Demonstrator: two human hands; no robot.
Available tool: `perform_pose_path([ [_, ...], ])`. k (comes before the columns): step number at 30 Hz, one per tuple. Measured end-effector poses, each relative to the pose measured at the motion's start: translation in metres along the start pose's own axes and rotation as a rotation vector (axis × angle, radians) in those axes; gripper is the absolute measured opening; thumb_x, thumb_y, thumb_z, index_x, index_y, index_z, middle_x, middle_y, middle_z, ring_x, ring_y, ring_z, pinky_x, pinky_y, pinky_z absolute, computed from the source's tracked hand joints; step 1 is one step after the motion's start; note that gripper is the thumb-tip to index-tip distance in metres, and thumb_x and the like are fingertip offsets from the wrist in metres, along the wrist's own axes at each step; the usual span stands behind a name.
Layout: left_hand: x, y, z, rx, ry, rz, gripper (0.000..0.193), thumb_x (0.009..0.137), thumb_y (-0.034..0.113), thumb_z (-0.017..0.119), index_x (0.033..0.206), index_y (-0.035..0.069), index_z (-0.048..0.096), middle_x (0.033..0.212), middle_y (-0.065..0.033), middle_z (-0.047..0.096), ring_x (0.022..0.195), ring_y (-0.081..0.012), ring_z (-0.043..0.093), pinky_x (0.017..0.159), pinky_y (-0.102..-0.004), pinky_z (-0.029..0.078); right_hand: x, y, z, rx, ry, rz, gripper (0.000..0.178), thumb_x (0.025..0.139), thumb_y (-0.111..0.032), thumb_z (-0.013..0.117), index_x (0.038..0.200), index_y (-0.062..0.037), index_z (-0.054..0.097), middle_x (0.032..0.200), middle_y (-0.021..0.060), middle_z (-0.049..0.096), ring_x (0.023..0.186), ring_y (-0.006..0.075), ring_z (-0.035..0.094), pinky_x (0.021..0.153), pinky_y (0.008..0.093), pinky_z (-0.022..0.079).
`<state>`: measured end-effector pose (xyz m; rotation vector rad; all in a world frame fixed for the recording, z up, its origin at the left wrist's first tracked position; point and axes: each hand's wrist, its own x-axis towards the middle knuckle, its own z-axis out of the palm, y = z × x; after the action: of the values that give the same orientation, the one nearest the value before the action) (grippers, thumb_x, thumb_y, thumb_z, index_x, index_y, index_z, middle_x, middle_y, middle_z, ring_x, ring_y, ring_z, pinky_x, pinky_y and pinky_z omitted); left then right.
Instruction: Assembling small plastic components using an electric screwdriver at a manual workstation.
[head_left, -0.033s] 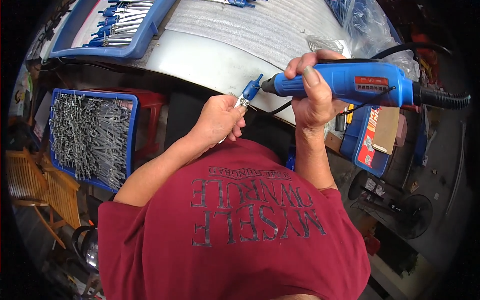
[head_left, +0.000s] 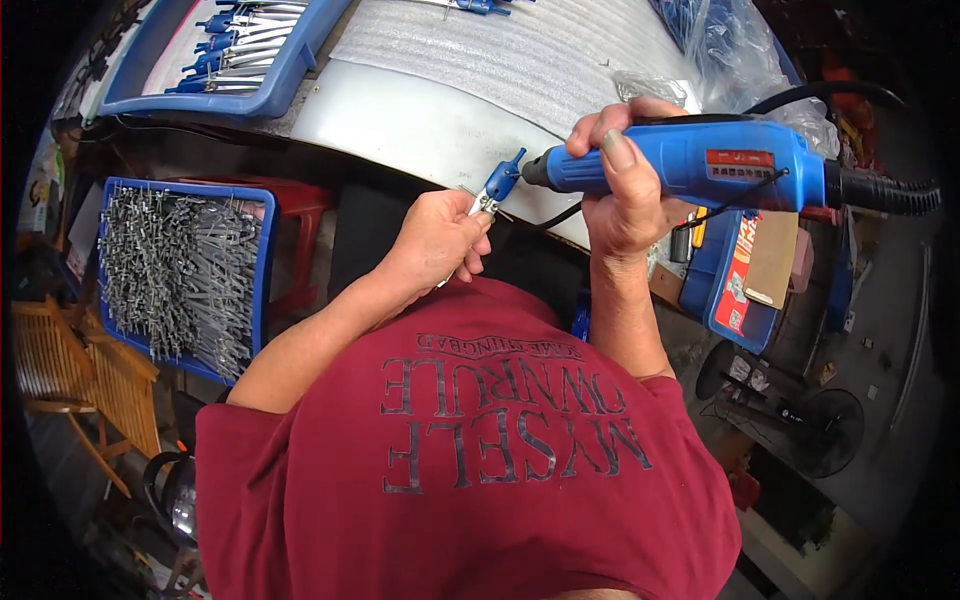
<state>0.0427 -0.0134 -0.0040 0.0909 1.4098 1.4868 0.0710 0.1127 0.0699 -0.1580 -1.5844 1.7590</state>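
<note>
In my right hand (head_left: 625,215) is a blue corded electric screwdriver (head_left: 700,150), held level with the fingers wrapped round its body. Its dark nose points left and its bit meets the side of a blue-headed metal piece (head_left: 501,181). My left hand (head_left: 432,240) is closed round the silver shank of that piece, thumb and fingers pinching it just below the blue head. The piece tilts up to the right over the near edge of the white worktop (head_left: 400,125). Part of its shank is hidden by my fingers.
A blue tray (head_left: 285,95) at upper left holds several similar blue-headed pieces. Below it, a blue crate (head_left: 268,250) full of grey metal parts stands by a red stool (head_left: 305,220). On the right are clear plastic bags (head_left: 735,60), a blue bin (head_left: 745,335) and a fan (head_left: 825,430).
</note>
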Motion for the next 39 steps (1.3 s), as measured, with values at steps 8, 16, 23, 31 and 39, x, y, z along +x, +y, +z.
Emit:
perform_pose_path([
  [8, 0.0, 0.004, -0.001, 0.017, -0.008, -0.034, 0.012, 0.079, 0.011, 0.044, 0.076, -0.001, 0.047, 0.057, -0.0033, 0.05, 0.042, -0.0076, 0.046, 0.035, -0.0186, 0.038, 0.003, 0.009, 0.009, -0.204, -0.033, -0.06, 0.028, 0.065, 0.003, 0.054, 0.089, 0.0042, 0.041, 0.064, 0.0096, 0.046, 0.049, 0.0175, 0.048, 0.046, 0.0274, 0.041],
  [16, 0.001, 0.003, -0.002, -0.004, -0.022, -0.016, 0.012, 0.079, 0.011, 0.044, 0.077, -0.001, 0.048, 0.057, -0.003, 0.049, 0.042, -0.0069, 0.045, 0.035, -0.0185, 0.037, 0.005, 0.009, 0.012, -0.149, -0.066, 0.007, 0.024, 0.065, 0.001, 0.055, 0.084, 0.0025, 0.041, 0.06, 0.0096, 0.046, 0.047, 0.0176, 0.047, 0.045, 0.0273, 0.041],
  [23, 0.0, -0.002, -0.002, -0.015, -0.015, 0.012, 0.013, 0.079, 0.011, 0.044, 0.077, -0.001, 0.048, 0.056, -0.0027, 0.049, 0.042, -0.0067, 0.045, 0.035, -0.0186, 0.037, 0.001, 0.004, 0.008, -0.12, -0.094, -0.004, 0.023, 0.065, 0.001, 0.053, 0.084, 0.0031, 0.041, 0.063, 0.01, 0.046, 0.049, 0.0179, 0.048, 0.046, 0.0293, 0.042],
  [31, -0.001, 0.0, 0.0, 0.005, -0.003, 0.006, 0.013, 0.08, 0.011, 0.044, 0.076, 0.0, 0.049, 0.056, -0.0023, 0.049, 0.042, -0.0066, 0.045, 0.036, -0.0181, 0.036, 0.004, 0.0, 0.01, -0.017, -0.053, -0.009, 0.025, 0.063, 0.0, 0.051, 0.086, 0.0026, 0.042, 0.068, 0.0105, 0.044, 0.054, 0.0169, 0.046, 0.048, 0.0301, 0.043],
  [39, -0.002, 0.002, 0.0, 0.017, 0.01, -0.003, 0.013, 0.08, 0.011, 0.044, 0.074, 0.0, 0.049, 0.056, -0.0021, 0.049, 0.041, -0.0065, 0.044, 0.035, -0.0181, 0.036, 0.006, 0.003, 0.007, -0.017, -0.033, 0.019, 0.028, 0.062, -0.001, 0.051, 0.088, 0.0027, 0.041, 0.063, 0.0105, 0.045, 0.051, 0.018, 0.046, 0.05, 0.031, 0.042],
])
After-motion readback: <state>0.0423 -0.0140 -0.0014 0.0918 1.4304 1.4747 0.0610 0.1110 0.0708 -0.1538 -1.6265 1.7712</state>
